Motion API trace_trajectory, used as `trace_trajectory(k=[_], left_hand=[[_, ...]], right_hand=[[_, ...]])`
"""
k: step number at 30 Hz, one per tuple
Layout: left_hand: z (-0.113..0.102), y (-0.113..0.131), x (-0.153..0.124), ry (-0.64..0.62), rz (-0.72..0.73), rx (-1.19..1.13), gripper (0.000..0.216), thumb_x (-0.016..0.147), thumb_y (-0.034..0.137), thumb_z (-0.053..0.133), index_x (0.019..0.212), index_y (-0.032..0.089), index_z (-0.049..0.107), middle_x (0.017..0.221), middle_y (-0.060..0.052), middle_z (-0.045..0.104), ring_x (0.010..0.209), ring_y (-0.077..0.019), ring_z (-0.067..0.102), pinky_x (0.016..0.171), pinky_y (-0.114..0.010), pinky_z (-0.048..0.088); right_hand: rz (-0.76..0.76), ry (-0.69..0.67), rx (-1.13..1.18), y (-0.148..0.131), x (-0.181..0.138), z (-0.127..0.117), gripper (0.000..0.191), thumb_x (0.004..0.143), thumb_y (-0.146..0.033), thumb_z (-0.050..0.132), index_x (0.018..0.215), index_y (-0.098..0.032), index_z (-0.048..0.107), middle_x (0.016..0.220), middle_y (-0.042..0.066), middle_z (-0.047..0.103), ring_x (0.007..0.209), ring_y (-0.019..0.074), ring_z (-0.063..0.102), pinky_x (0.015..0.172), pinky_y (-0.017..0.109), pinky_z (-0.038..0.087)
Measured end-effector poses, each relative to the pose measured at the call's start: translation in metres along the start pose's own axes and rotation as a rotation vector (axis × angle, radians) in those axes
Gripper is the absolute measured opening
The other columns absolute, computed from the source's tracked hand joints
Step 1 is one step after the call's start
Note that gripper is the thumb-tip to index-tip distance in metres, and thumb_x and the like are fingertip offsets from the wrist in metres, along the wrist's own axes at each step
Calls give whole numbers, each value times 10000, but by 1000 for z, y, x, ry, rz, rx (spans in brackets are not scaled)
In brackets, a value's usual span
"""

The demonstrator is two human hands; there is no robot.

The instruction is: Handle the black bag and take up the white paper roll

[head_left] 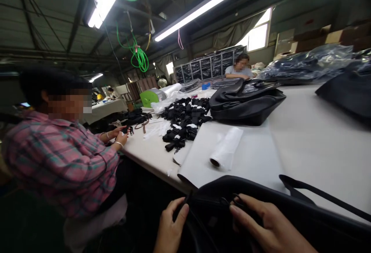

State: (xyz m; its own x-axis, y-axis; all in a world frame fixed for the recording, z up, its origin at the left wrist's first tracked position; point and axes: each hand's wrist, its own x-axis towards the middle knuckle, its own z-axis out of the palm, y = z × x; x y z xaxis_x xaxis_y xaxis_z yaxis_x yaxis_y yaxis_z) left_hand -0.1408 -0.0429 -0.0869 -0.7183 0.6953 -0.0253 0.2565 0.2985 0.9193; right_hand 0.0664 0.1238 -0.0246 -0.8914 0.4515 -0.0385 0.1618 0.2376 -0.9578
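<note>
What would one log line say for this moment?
left hand: grips black bag edge | right hand: on bag | table: paper roll, strap pile

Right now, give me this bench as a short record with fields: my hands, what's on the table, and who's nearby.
left hand: grips the edge of the black bag
right hand: fingers on the bag's opening
table: white roll, pile of black straps, second black bag
nearby: person in plaid shirt on the left, handling small parts; another person at the far end
</note>
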Motion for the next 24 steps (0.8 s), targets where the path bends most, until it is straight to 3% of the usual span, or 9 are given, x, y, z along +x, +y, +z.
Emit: trace_trajectory(k=[2, 6, 9, 13, 15, 19, 24], left_hand=[[-3, 6, -1, -50, 32, -29, 597, 832, 661, 565, 1152, 181, 717, 1198, -131, 692, 1181, -313, 618, 1082, -444, 431], [1, 18, -1, 33, 101, -25, 515, 774, 629, 669, 1003, 176, 760, 1056, -122, 705, 1060, -317, 649, 980, -418, 467], [10, 16, 3, 112, 58, -103, 578, 718, 685, 721, 945, 153, 722, 976, -121, 718, 984, -324, 661, 905, -410, 486], [21, 8, 6, 197, 36, -267, 588, 770, 715, 681, 931, 151, 717, 949, -110, 741, 956, -300, 680, 875, -376, 518], [27, 5, 5, 268, 129, -208, 472, 831, 640, 675, 910, 180, 745, 929, -83, 742, 918, -262, 690, 854, -336, 532], [41, -5, 0, 554, 433, -22, 179, 938, 382, 651, 895, 255, 769, 895, -17, 728, 858, -161, 694, 824, -220, 529], [52, -19, -2, 733, 639, 142, 122, 927, 220, 671, 958, 244, 786, 900, -13, 747, 831, -128, 713, 821, -166, 534]], right_hand=[[-70, 8, -57, -11, 13, 9, 490, 961, -642, 476, 833, -185, 595, 768, 28, 610, 609, 165, 564, 511, 235, 441], [-189, 30, -118, -22, 42, 33, 413, 949, -546, 438, 815, -190, 599, 811, 54, 656, 760, 216, 610, 671, 292, 457], [-197, 45, -145, -17, 58, 46, 395, 925, -518, 426, 815, -190, 617, 840, 71, 685, 772, 235, 624, 699, 328, 429], [-203, 63, -147, -7, 68, 48, 376, 925, -497, 436, 835, -182, 621, 863, 93, 691, 808, 268, 646, 705, 343, 431], [-196, 52, -119, -6, 69, 47, 347, 919, -480, 461, 872, -179, 628, 894, 96, 694, 854, 277, 657, 729, 340, 447], [-199, 64, -104, -9, 73, 50, 238, 909, -372, 508, 857, -176, 632, 863, 69, 703, 805, 249, 658, 699, 315, 433], [-198, 106, -236, -8, 85, 61, 135, 899, -133, 551, 794, -153, 634, 777, 44, 694, 742, 207, 637, 660, 287, 371]])
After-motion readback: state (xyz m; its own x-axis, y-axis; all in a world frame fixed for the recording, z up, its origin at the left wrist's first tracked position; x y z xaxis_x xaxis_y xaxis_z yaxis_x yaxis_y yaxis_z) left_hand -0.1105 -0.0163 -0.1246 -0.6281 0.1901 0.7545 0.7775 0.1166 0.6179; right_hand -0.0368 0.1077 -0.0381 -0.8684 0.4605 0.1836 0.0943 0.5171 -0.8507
